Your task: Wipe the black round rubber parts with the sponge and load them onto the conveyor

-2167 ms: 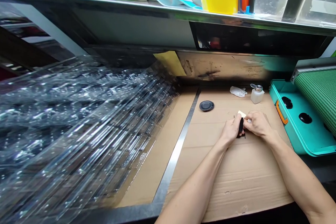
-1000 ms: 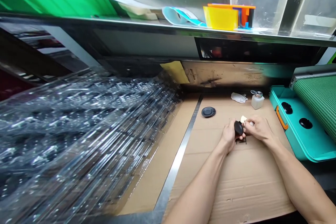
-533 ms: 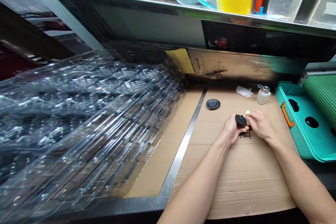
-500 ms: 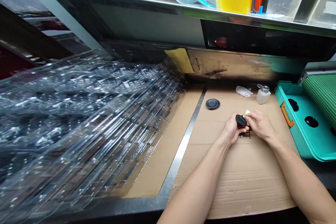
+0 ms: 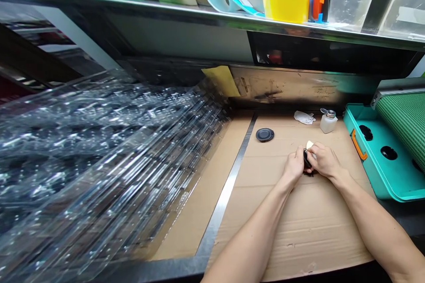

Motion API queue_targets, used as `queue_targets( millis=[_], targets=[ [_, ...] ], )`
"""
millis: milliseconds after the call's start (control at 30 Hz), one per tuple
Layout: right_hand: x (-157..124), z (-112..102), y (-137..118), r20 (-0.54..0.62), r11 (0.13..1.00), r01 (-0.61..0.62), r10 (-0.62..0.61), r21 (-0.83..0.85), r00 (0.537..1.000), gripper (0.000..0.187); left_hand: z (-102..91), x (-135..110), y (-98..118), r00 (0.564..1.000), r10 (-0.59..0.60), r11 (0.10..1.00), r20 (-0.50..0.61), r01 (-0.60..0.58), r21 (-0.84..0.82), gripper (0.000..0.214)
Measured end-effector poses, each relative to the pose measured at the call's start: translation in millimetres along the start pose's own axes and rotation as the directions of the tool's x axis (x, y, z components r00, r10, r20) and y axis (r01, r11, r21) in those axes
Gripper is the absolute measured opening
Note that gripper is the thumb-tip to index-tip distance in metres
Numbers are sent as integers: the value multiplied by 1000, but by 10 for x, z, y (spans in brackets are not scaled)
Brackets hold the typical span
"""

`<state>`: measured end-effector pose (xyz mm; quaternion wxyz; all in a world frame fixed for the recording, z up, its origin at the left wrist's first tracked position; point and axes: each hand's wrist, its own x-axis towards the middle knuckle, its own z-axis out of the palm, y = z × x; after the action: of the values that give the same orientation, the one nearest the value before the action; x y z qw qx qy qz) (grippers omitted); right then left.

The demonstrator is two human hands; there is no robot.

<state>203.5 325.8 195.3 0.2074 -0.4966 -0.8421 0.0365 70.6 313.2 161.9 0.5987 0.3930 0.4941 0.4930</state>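
My left hand (image 5: 294,166) is closed around a small black round part (image 5: 306,159), held just above the cardboard sheet (image 5: 299,221). My right hand (image 5: 323,160) pinches a small cream-coloured pad (image 5: 309,144) against the top of that part. The two hands touch each other, and most of the part is hidden between them. A second black round part (image 5: 264,134) lies flat on the cardboard, to the left and behind the hands.
A tall stack of clear plastic trays (image 5: 99,159) fills the left side. A small white dispenser bottle (image 5: 328,121) and a crumpled white wipe (image 5: 304,117) stand at the back. A teal tray (image 5: 381,172) with black parts and a green conveyor belt (image 5: 405,119) are on the right.
The black part has turned in my left hand from face-up to edge-on. My right hand stays against it with the pad. The camera has shifted slightly.
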Motion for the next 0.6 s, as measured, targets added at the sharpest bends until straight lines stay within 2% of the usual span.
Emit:
queue_targets(
  millis=[100,267,433,600],
  targets=[
    [5,39,31,-45,999,25,-23,31,999,20,1,-9,3,1000,4,1000,4,-4,-17,54],
    [2,63,73,-15,996,37,-36,77,999,12,3,-26,9,1000,14,1000,-20,-14,-8,54],
    [33,49,45,-64,994,46,-40,94,997,17,14,-30,22,1000,11,999,-10,-11,34,55],
    [2,23,48,18,997,-4,3,80,1000,13,26,-29,16,998,-11,999,-54,13,34,53]
  ],
)
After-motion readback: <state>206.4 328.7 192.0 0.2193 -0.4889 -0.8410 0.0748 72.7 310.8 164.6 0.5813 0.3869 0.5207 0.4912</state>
